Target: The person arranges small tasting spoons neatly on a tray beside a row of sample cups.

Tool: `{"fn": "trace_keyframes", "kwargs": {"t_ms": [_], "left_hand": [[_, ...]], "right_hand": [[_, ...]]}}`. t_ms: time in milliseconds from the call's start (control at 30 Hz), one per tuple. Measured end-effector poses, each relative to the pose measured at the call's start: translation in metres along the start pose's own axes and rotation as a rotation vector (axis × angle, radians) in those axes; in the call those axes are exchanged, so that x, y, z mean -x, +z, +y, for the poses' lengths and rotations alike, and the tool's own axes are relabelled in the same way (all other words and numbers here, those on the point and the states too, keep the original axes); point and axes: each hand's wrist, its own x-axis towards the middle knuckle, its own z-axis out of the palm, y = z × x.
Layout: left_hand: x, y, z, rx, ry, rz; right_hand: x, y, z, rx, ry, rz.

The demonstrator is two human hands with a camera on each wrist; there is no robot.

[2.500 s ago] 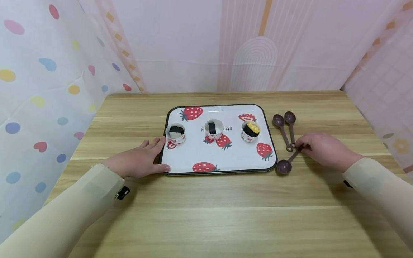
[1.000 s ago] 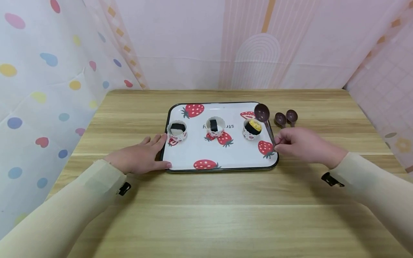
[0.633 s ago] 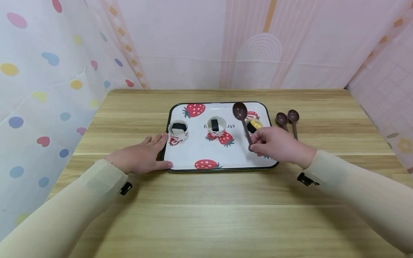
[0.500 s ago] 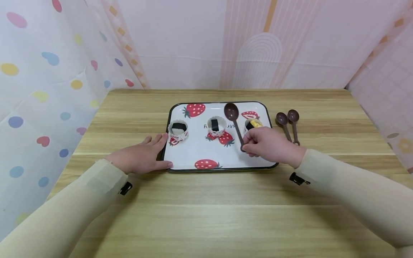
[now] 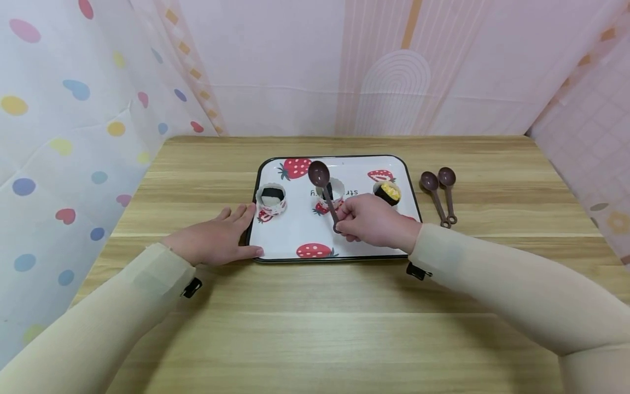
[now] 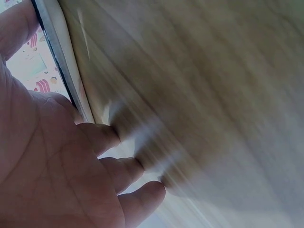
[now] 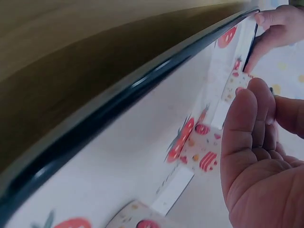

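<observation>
My right hand (image 5: 374, 220) pinches the handle end of a brown measuring spoon (image 5: 319, 174) over the strawberry-printed white tray (image 5: 275, 238). The spoon's bowl points away from me and partly covers the middle paper cup (image 5: 338, 189) and the black-and-white piece in it. My left hand (image 5: 214, 239) lies spread at the tray's left edge, thumb over the rim; in the left wrist view its fingertips (image 6: 154, 190) rest on the table. Close to it stands the left paper cup (image 5: 272, 207) with a black-and-white rice-ball-like piece (image 5: 272, 196). A yellow-topped sushi-like piece (image 5: 390, 191) sits in the right cup.
Two more brown measuring spoons, a left one (image 5: 430, 182) and a right one (image 5: 447, 178), lie on the wooden table (image 5: 315, 334) right of the tray. A patterned curtain (image 5: 275, 71) hangs behind the table and along its sides.
My right hand picked up the nearest measuring spoon from the table, turned its bowl away from me, and carried it left across the tray to the middle cup. My left hand stayed put.
</observation>
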Motion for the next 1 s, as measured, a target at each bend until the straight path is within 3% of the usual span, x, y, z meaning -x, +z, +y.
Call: {"fn": "trace_keyframes", "kwargs": {"t_ms": [400, 1000], "left_hand": [[0.000, -0.001, 0.000, -0.016, 0.005, -0.007], [-0.001, -0.001, 0.001, -0.013, -0.013, -0.023]], "right_hand": [[-0.015, 0.010, -0.016, -0.032, 0.088, 0.001], [-0.030, 0.027, -0.026, 0.017, 0.097, 0.032]]}}
